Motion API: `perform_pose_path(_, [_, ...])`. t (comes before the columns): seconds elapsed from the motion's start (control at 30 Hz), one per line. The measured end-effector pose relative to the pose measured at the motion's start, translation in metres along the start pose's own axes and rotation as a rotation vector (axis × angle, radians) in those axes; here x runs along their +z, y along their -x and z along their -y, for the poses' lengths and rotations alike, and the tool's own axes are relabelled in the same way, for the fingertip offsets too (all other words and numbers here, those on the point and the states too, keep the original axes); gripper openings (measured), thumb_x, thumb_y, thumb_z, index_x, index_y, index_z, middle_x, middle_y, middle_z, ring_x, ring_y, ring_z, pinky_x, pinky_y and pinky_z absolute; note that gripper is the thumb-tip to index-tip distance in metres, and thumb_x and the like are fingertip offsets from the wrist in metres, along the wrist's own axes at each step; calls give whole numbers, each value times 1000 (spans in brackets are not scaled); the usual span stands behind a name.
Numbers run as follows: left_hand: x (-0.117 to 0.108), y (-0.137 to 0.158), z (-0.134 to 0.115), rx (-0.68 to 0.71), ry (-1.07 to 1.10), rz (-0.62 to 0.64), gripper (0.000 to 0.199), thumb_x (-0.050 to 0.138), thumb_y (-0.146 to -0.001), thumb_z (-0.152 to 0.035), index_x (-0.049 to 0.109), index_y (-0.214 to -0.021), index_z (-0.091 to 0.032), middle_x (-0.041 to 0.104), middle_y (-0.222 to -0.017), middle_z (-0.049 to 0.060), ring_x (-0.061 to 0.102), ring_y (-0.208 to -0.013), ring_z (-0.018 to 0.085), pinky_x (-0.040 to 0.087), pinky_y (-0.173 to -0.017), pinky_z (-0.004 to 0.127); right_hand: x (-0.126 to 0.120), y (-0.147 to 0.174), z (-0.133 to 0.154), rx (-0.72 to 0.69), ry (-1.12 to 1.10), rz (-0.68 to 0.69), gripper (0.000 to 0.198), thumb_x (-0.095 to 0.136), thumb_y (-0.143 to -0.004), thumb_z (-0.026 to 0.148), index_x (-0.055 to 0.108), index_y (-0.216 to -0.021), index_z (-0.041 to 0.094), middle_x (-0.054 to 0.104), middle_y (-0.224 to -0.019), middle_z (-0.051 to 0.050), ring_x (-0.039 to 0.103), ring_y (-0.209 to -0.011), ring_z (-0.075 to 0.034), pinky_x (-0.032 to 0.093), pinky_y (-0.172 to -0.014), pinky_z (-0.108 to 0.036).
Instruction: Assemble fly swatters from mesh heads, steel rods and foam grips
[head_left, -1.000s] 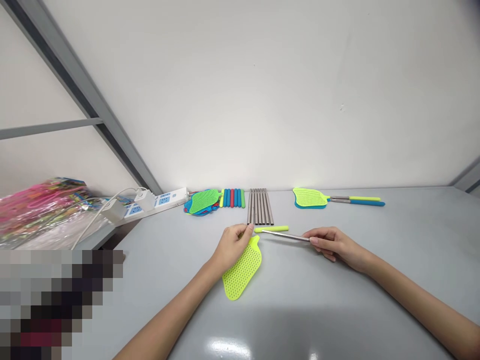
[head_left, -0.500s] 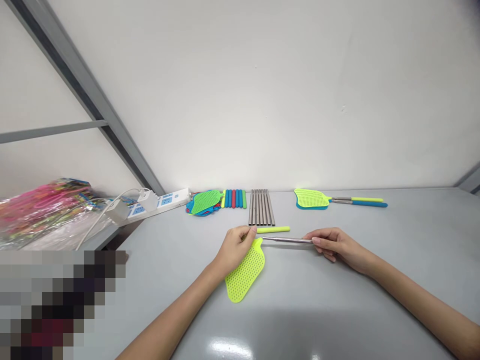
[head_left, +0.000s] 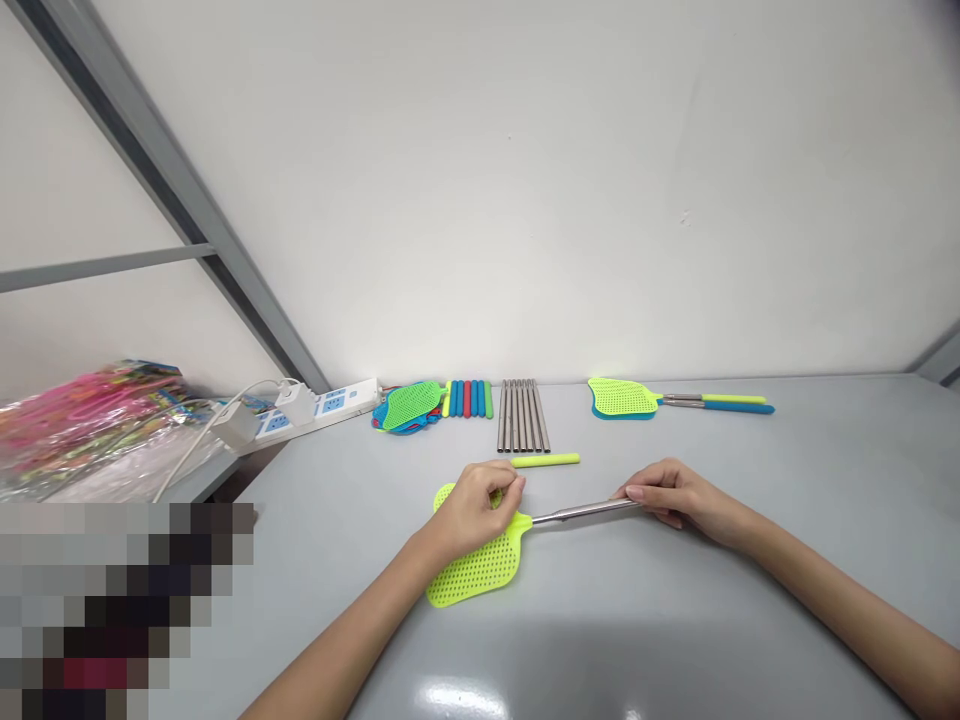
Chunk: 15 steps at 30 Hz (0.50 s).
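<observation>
A yellow-green fly swatter head (head_left: 480, 575), perforated with small holes, lies under my left hand (head_left: 480, 510). That hand is closed, thumb and index finger curled together above the swatter's neck; what its fingers pinch, if anything, is hidden. From the neck a metal telescopic rod (head_left: 589, 511) runs right, thin near the head and thicker further along. My right hand (head_left: 679, 500) grips the rod's far end between thumb and fingers. Just beyond my hands, a loose yellow-green handle tube (head_left: 546, 461) lies on the table.
Along the wall lie stacked swatter heads (head_left: 412, 405), several coloured handle tubes (head_left: 467, 398), several metal rods (head_left: 524, 416) and two assembled fly swatters (head_left: 626, 398). A power strip (head_left: 330, 405) and plastic-wrapped goods (head_left: 97, 420) sit left on the grey table (head_left: 712, 620). The lower left corner is pixelated.
The swatter head has turned, and its neck has shifted lower. The rod now slopes up to the right and sits nearer to me. My left thumb and index finger have moved off the neck.
</observation>
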<state>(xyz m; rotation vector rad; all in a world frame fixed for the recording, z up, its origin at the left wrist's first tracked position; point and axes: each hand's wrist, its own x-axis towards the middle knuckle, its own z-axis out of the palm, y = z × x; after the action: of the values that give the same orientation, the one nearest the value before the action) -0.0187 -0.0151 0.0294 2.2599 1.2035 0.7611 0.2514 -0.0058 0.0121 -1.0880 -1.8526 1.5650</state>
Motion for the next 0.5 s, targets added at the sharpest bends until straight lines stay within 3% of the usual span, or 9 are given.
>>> perform_pose_path(0.27, [1,1,1,0,-17,17,34,33,-82,-23,31,-48,-18,47,-65,2,42,-56,10,32,-53,25,1,0,1,35,64,-6,39,51,-76,47,68,-86,14,28,-44,6,23,-42,-7,15,-42,-24])
perform_pose_path(0.5, [1,0,2,-28,-14,-30,34,33,-82,-22,31,-48,-17,49,-70,3,45,-59,10,34,-53,25,0,1,2,75,85,6,38,53,-74,49,67,-90,18,38,-51,3,30,-46,-8,24,-43,-22])
